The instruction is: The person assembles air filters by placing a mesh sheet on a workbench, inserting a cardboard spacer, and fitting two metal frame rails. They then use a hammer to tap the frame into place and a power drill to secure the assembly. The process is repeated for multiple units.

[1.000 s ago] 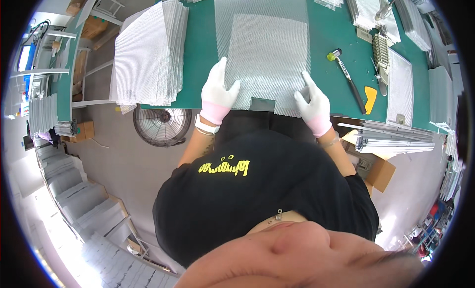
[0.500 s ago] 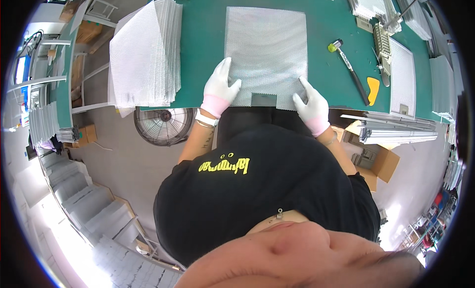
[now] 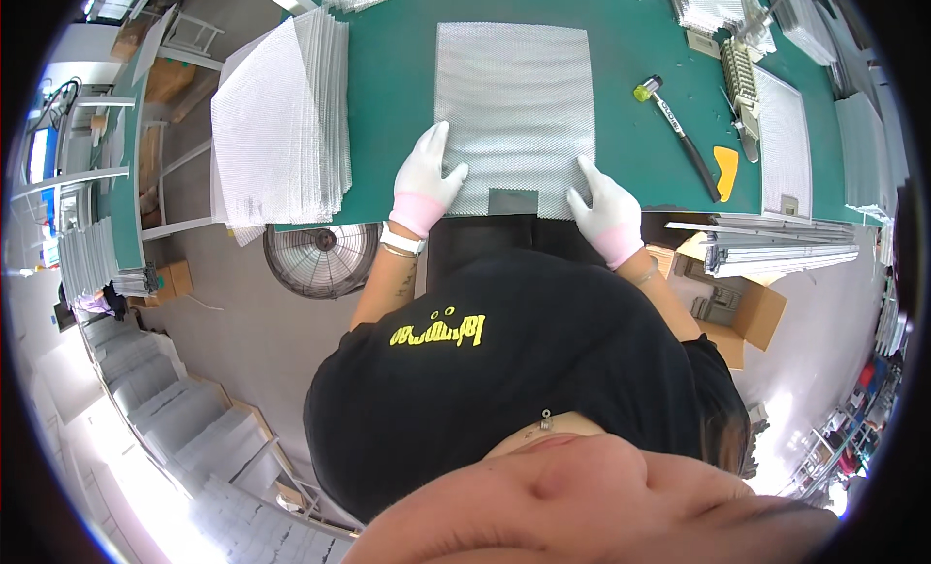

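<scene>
The mesh sheet (image 3: 514,108) lay flat on the green table (image 3: 393,79) between the two gloved hands, its notched near edge at the table's front. One second earlier, two offset outlines showed there, the larger reaching farther beyond the hands; at inspection a single outline was seen. Both hands had kept nearly the same places beside it. The left hand (image 3: 425,181) stood at the sheet's left edge and the right hand (image 3: 606,210) at its right, near the front corner; each was spread, thumb well apart from extended fingers, with nothing seen clasped. Left of the left hand stood the mesh stack (image 3: 281,128); right of the right hand lay the mallet (image 3: 684,138) and, just beside its handle, the yellow tool (image 3: 725,171). Writing noted: yellow lettering (image 3: 436,331), inverted in view, on the black shirt (image 3: 504,399) below the hands, and pale characters along the mallet's shaft.
</scene>
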The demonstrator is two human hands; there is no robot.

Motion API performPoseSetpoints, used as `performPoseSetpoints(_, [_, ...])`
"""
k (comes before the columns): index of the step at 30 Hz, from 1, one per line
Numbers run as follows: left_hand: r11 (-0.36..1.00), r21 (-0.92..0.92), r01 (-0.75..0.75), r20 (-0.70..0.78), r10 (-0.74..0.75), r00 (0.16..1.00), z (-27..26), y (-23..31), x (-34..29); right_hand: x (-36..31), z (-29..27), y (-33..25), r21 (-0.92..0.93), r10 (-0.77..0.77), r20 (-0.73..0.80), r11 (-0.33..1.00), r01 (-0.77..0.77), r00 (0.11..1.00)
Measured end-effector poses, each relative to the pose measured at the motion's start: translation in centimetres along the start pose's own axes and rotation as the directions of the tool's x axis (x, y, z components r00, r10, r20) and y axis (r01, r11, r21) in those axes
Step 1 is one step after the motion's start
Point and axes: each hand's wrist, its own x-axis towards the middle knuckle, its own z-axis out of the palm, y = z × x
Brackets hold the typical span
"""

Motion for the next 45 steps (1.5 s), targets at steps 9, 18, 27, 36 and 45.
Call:
performPoseSetpoints(9, [0.938, 0.331, 0.105, 0.182, -0.173, 0.968, -1.9, 1.9, 1.0, 1.2, -3.5, -1.3, -0.249, 0.048, 0.192, 0.968, 0.001, 0.98])
performPoseSetpoints(18, [0.923, 0.375, -0.081, 0.187, 0.011, 0.982, 0.1, -0.6, 3.5, 22.5, -7.0, 9.5, -0.038, -0.019, -0.364, 0.999, 0.006, 0.931])
performPoseSetpoints(27, [0.908, 0.418, -0.009, 0.133, -0.052, 0.99, -0.1, 0.5, 1.0, 38.5, -6.8, 10.4, 0.108, 0.16, -0.534, 0.987, -0.121, 0.83])
performPoseSetpoints(36, [0.916, 0.4, 0.021, 0.064, -0.051, 0.997, 1.4, 0.3, 3.8, 45.7, -10.9, 14.6, 1.0, 0.162, 0.014, -0.013, -0.012, 0.987])
performPoseSetpoints(45, [0.924, 0.382, 0.038, 0.01, -0.046, 0.999, 1.6, 0.3, 5.2, 37.8, -11.7, 11.5, 0.493, 0.118, -0.414, 0.863, 0.113, 0.903])
